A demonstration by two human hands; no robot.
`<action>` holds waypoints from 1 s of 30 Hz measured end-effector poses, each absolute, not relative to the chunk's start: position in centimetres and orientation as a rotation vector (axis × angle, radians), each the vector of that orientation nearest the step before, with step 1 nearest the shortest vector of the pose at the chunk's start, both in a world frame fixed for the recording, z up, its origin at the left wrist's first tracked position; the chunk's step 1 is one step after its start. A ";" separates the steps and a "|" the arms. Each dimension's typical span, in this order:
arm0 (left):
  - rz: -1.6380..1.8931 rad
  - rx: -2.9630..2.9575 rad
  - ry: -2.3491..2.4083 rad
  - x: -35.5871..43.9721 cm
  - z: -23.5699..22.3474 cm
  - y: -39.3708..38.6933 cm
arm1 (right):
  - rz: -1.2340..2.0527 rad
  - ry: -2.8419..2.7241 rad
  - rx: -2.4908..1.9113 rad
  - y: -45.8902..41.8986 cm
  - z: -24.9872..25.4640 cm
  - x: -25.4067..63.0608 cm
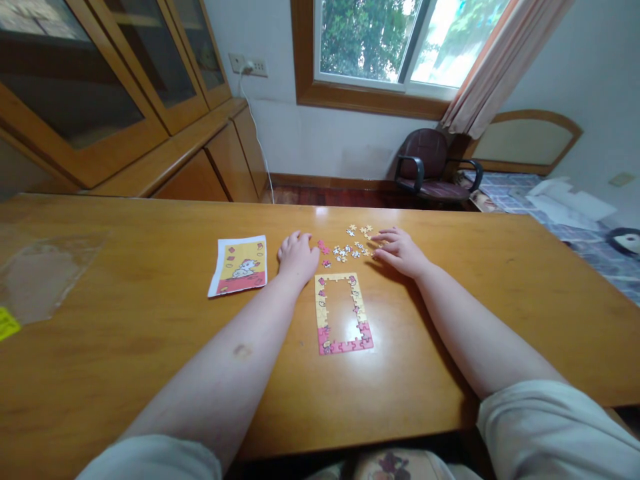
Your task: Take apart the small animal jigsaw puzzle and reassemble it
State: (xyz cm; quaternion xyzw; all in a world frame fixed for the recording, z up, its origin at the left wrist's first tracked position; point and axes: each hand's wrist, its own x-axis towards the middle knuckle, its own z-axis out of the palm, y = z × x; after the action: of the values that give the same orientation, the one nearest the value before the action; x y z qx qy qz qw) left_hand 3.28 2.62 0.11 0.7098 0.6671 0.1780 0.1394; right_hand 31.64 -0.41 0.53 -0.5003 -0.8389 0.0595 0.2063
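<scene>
My left hand [297, 255] rests on the table between a printed picture sheet and a scatter of loose puzzle pieces, its fingers stretched forward with nothing seen in them. The sheet [243, 267] shows a white animal on yellow and pink. On the right side of the loose jigsaw pieces [344, 252], my right hand [397, 251] is spread, fingertips near or touching the outermost ones. Closer to me lies a joined jigsaw border [321, 313], a yellow and pink rectangle with bare table inside it.
The wooden table [430, 393] spans the view. At its left lie a clear plastic bag [37, 280] and a yellow label [7, 324]. Beyond the table are a cabinet [200, 173], an office chair [425, 160] and a bed [510, 193].
</scene>
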 end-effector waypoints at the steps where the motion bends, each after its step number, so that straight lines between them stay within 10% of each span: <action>1: 0.514 2.050 1.927 3.3 0.1 2.6 | 0.148 -2.280 -1.438 -0.2 0.4 31.9; 10: 0.502 2.048 1.930 3.3 0.0 2.7 | 0.219 -1.811 -1.967 -0.3 0.0 32.4; 30: 0.521 2.075 1.919 3.4 0.0 2.7 | 0.041 -2.469 -1.560 -0.5 0.6 27.2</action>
State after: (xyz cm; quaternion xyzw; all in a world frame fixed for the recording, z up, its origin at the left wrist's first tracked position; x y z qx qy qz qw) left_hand 3.38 2.68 0.01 0.7155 0.6618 0.1798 0.1334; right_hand 27.20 -0.48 0.56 -0.5309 -0.8401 0.0139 0.1102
